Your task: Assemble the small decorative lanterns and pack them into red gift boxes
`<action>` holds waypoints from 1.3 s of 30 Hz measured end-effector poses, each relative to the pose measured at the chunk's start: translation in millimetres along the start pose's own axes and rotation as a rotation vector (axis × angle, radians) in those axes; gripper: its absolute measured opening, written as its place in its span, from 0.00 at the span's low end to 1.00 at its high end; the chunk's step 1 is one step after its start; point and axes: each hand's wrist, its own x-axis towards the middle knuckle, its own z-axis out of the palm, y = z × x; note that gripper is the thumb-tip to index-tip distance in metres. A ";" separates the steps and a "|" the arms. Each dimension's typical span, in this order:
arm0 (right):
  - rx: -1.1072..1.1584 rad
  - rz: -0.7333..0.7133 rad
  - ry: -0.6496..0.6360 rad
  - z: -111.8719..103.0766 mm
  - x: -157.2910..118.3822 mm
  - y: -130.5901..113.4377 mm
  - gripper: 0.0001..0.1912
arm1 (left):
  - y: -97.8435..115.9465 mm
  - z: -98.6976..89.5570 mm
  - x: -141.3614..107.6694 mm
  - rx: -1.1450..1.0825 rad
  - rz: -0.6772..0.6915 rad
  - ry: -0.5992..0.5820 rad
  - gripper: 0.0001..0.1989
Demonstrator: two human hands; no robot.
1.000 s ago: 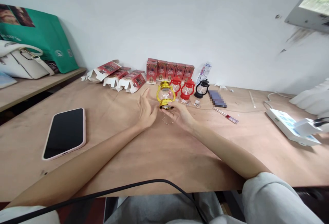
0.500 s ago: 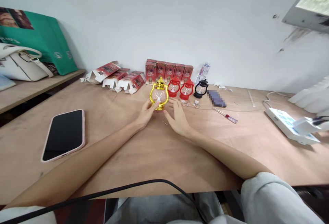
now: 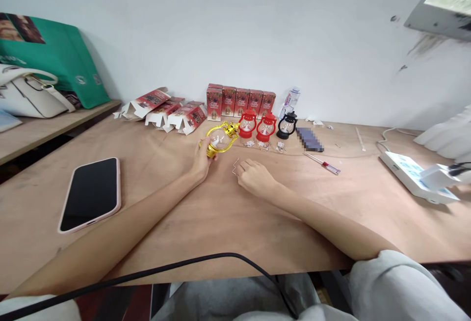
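while left fingers (image 3: 203,147) clamp gold lantern (image 3: 221,139), long axis slanted, top rightward, right fingers (image 3: 243,167) curl, grip unclear

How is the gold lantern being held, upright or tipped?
Tipped: the gold lantern slants in the left hand, its base lower and its top leaning towards the right of the picture.

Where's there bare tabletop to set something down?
Between the left forearm and right forearm; between the smartphone and the left hand holding the gold lantern; and right of the right forearm, short of the screwdriver, left of the power strip. Crowded: the back, with red boxes, red lanterns and a black lantern.
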 end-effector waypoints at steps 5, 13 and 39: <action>0.110 0.145 -0.055 -12.9 2.0 12.7 0.11 | 3.8 -0.1 2.2 0.007 -0.051 0.157 0.11; 1.004 0.462 0.329 -10.4 9.3 57.5 0.05 | 6.7 1.3 1.5 -0.003 -0.088 0.141 0.10; 1.862 0.478 0.502 -19.9 15.2 49.8 0.23 | 7.2 5.1 -11.2 0.259 -0.238 -0.082 0.16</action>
